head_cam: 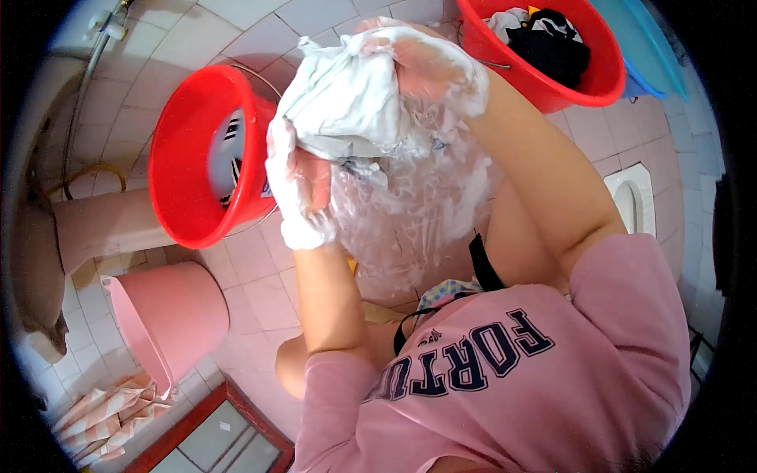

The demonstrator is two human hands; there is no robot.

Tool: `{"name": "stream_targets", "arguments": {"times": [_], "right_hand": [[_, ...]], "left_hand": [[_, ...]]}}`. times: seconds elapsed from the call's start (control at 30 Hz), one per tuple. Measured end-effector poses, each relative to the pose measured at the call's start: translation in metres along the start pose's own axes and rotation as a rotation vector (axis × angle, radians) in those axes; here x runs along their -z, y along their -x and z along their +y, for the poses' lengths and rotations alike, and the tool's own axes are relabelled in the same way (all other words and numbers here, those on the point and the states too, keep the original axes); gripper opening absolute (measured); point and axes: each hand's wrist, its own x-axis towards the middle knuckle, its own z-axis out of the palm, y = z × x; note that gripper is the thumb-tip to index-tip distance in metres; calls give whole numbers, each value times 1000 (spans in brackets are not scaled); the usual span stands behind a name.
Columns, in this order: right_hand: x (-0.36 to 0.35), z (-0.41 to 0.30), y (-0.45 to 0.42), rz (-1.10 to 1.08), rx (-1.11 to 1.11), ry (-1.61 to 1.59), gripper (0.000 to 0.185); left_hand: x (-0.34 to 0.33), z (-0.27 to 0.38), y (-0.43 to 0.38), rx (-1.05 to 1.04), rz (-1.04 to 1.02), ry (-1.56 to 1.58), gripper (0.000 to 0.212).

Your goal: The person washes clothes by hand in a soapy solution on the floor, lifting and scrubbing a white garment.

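A wet white cloth (349,94), thick with lather, is bunched between my two hands. My left hand (301,177) grips its lower left edge, foam covering the fingers and wrist. My right hand (434,71) holds the cloth's upper right side and is also coated in foam. Beneath the cloth, streaky white suds (414,201) spread over a pinkish surface; whether a basin holds them I cannot tell. Part of the cloth is hidden by my hands and the lather.
Left of my hands stands a red bucket (177,159) with black-and-white fabric inside. Another red bucket (547,88), upper right, holds dark and white clothes, near a blue basin (644,35). A pink bucket (183,313), a sink pedestal (112,224) and a squat toilet (644,195) are around me.
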Motion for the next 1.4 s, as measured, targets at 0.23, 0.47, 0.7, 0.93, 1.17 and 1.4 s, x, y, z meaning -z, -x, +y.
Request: {"name": "stream_targets", "arguments": {"times": [0.23, 0.47, 0.7, 0.93, 1.17, 1.4], "right_hand": [[-8, 33, -5, -69, -201, -57, 23], [-6, 27, 12, 46, 184, 375, 28], [-67, 79, 31, -86, 425, 1387, 25], [-43, 84, 31, 238, 412, 1369, 19], [-29, 65, 30, 296, 266, 1406, 16], [-73, 122, 71, -14, 701, 1407, 20]], "left_hand": [[-5, -18, 1, 5, 39, -15, 39], [-10, -16, 1, 43, 175, 37, 39], [68, -39, -12, 261, -653, 522, 26], [24, -69, 17, 188, -77, 311, 36], [-9, -62, 16, 251, 178, -20, 27], [82, -48, -2, 248, -271, 193, 32]]}}
